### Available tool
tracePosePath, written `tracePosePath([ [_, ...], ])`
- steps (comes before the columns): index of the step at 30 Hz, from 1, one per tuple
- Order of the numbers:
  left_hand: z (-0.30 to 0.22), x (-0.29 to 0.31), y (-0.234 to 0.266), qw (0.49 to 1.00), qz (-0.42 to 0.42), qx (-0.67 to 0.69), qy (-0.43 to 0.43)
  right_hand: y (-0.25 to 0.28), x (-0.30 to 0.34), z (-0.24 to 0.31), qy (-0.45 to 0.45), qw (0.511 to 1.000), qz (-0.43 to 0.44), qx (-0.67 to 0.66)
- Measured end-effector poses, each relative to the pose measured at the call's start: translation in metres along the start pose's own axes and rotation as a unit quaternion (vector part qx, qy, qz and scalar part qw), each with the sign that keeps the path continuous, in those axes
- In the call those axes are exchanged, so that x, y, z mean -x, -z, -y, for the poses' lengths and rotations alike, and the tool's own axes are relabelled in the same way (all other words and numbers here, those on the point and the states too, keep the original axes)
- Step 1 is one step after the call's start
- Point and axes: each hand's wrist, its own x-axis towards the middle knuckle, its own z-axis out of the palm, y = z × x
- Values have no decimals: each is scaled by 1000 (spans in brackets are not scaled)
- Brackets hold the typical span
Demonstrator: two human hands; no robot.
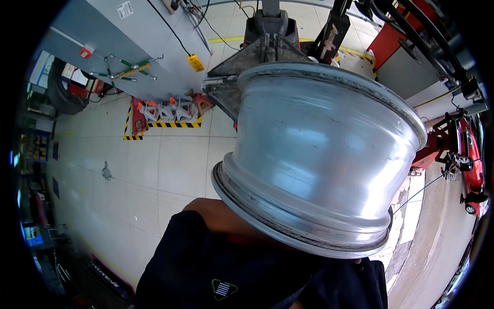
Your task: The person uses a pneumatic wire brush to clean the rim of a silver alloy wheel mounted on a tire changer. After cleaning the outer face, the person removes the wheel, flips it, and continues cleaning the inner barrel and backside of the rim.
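A large bare silver wheel rim (319, 144) fills the middle of the head view, tilted on its side close to me. Its far edge overlaps the dark metal clamping arms (231, 67) of a workshop machine; whether it touches them I cannot tell. My left arm, in a dark blue sleeve (185, 242), reaches under the near lip of the rim. Another stretch of dark sleeve (355, 283) shows below the rim on the right. Both my hands are hidden behind the rim, so their grip does not show.
Red and grey jack stands (170, 110) stand inside black-and-yellow floor tape (177, 125). A four-way lug wrench (128, 69) hangs on the grey cabinet (118, 31), near a yellow tag (195, 63). A tyre (63, 90) is at left, a red car (472, 159) far right.
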Motion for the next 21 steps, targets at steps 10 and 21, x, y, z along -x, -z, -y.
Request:
tracePosePath([
  [10, 93, -5, -86, 998, 24, -54, 32, 118, 2, 51, -57, 997, 12, 51],
  [21, 174, -97, -146, 952, -64, -297, -22, 189, -73, 104, -115, 974, 136, 138],
])
